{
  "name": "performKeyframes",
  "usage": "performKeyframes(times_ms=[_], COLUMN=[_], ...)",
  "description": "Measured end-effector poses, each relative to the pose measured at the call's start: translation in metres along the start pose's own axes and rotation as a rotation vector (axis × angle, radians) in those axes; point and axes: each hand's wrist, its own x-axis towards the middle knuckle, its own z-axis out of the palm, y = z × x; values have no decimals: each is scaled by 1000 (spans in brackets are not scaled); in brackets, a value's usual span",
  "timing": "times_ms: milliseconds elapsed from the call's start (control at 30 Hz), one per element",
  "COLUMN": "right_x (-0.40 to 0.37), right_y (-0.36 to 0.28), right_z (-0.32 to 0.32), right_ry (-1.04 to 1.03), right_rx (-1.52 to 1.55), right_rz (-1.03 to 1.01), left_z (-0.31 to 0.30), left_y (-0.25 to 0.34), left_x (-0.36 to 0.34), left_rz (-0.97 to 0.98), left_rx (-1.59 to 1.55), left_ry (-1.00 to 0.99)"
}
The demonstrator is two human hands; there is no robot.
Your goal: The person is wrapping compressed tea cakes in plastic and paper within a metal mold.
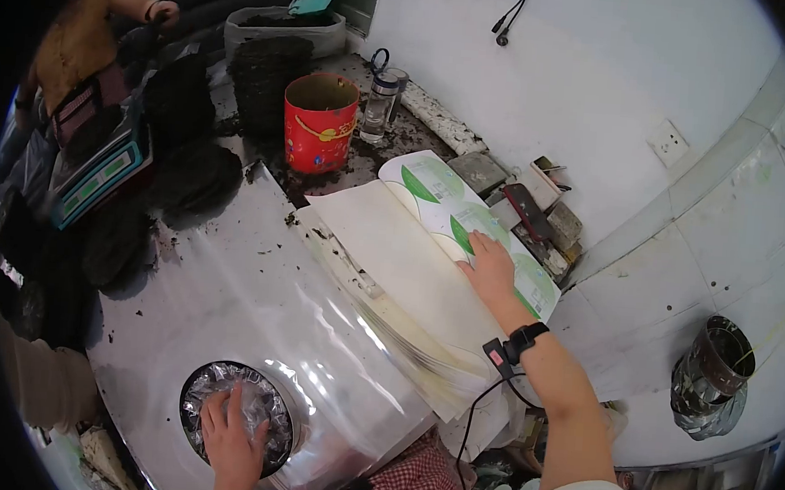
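- The steel worktop (253, 281) lay under both hands.
- A stack of cream paper sheets (391, 272) sat beneath the right hand (491, 270). Its fingers were flat and close together, with the tips on the green-leaf printed sheets (441, 198).
- A plastic-lined round recess (205, 387) lay under the left hand (234, 434). Its fingers were spread and pressed flat, gripping nothing.
- A red bucket (319, 126) stood well beyond the right fingertips.

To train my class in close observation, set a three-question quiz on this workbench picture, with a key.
1. Fill in: the clear bottle stands beside the ___ bucket.
2. True or false: the left hand grips the bucket.
3. The right hand rests on: A) the bucket B) the stack of paper sheets C) the clear bottle.
Key: 1 red; 2 false, it lies flat on the foil-lined round opening; 3 B.
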Motion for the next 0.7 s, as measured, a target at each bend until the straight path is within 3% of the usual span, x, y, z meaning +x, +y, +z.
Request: performKeyframes(times_ms=[133, 200, 233, 300, 333, 400, 433, 467, 500, 533, 600, 667, 700], right_x=[-11, 4, 9, 28, 30, 45, 37, 30, 21, 32, 41, 35, 27], right_y=[15, 10, 7, 0, 31, 124, 165, 202, 235, 186, 83, -38, -101], right_z=[32, 24, 10, -9, 2, -29, -51, -67, -70, -90, -64, -26, -31], right_ry=[5, -253, -258, -315, 34, 281, 427, 611, 630, 593, 539, 362, 94], right_rx=[-101, -56, -60, 128, 274, 938, 1273, 1338, 1028, 938, 993, 1215, 1198], right_rz=[-55, 75, 76, 437, 433, 889, 934, 1208, 1259, 1207, 1131, 658, 480], left_z=[0, 0, 0, 1, 1, -1, 0, 0, -2, -5, -12, -13, -12], left_y=[3, 4, 4, 4, 3, -1, -3, -3, -1, 0, -2, -14, -17], left_x=[2, 1, 1, 4, 4, -4, -3, 0, 1, 1, -1, -1, -3], left_rz=[-8, -2, -7, -23, 12, 11, 26, 33, 46, 1, 58, 88, 36], left_rx=[25, 23, 25, 21, 26, 40, 52, 64, 70, 90, -160, -242, -208], left_ry=[-9, -10, -12, -2, 19, 27, 11, 5, 12, 24, 84, 40, 55])
